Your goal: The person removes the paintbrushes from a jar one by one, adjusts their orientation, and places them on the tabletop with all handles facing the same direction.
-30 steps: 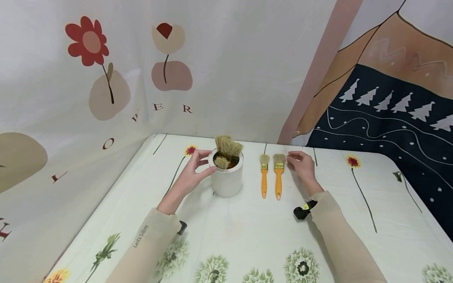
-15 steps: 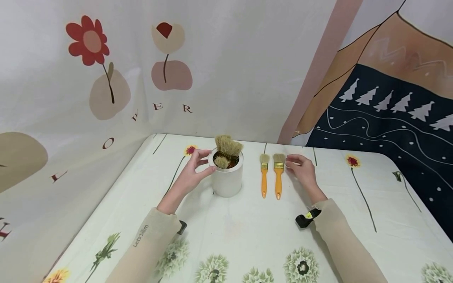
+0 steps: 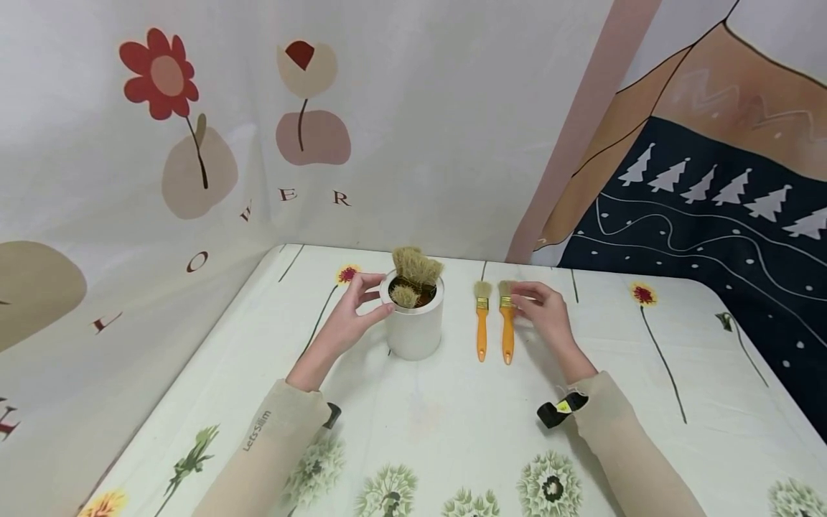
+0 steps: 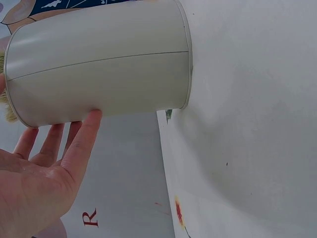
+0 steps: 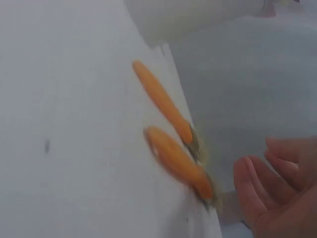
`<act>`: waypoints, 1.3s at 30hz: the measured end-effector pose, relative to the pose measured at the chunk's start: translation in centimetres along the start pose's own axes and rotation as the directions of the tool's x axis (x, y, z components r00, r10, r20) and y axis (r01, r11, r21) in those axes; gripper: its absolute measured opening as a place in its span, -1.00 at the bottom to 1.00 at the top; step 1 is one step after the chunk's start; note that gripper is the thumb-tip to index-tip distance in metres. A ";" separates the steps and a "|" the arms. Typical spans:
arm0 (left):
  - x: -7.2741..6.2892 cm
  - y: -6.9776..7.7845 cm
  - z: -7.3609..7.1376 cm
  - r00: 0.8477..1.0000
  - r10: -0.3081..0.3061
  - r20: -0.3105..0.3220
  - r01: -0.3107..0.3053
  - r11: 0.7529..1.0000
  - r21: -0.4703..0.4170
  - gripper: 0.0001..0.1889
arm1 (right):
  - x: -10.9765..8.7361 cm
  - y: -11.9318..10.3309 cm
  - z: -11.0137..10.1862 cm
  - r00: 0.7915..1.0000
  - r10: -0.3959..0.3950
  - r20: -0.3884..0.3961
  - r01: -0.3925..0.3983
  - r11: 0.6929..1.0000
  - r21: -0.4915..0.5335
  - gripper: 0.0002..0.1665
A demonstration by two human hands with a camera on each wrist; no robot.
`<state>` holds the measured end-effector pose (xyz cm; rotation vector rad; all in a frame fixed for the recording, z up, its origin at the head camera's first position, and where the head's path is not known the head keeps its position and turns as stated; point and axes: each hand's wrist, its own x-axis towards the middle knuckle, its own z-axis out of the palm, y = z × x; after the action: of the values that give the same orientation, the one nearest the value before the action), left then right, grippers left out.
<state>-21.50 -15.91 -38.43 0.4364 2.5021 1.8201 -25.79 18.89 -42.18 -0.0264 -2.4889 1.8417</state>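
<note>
A white cylindrical container (image 3: 414,337) stands upright on the table, several pale-bristled brushes (image 3: 416,269) inside it. My left hand (image 3: 352,316) rests against its left side near the rim, thumb in front; in the left wrist view, fairly straight fingers touch the wall. To the right, two orange-handled paintbrushes lie parallel: a narrow paintbrush (image 3: 482,327) and a wider paintbrush (image 3: 507,334). My right hand (image 3: 545,312) has its fingertips right at the wider brush's bristle end, covering the right part of it. The right wrist view is blurred; its fingers are loosely bent beside the bristles.
A white flower-printed cloth (image 3: 426,416) covers the table. Behind its far edge hangs a pale printed curtain (image 3: 439,143), and a dark panel with trees (image 3: 698,215) is at the right. A black strap device (image 3: 561,409) sits at the right wrist.
My right hand has shifted left, its fingertips now overlapping the wider paintbrush's bristles, which were uncovered before. The left hand and the container have stayed put.
</note>
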 end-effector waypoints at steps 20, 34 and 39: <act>0.1 -0.1 -0.1 1.000 -0.002 0.002 0.002 1.000 0.008 -0.41 | -3.0 -5.1 3.5 0.980 -0.145 0.135 0.138 0.989 0.061 -0.62; 0.1 -0.1 0.0 1.000 -0.005 -0.002 0.005 1.000 -0.009 -0.42 | -5.2 -8.2 6.7 0.920 -0.342 0.193 0.325 0.939 0.117 -0.68; 0.1 -0.1 0.0 1.000 -0.007 -0.005 0.007 1.000 -0.003 -0.43 | -5.6 -9.1 7.9 0.895 -0.397 0.206 0.373 0.916 0.146 -0.68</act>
<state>-21.60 -15.96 -38.55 0.4232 2.5007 1.8238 -20.48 8.47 -35.94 0.6748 -2.3034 1.8783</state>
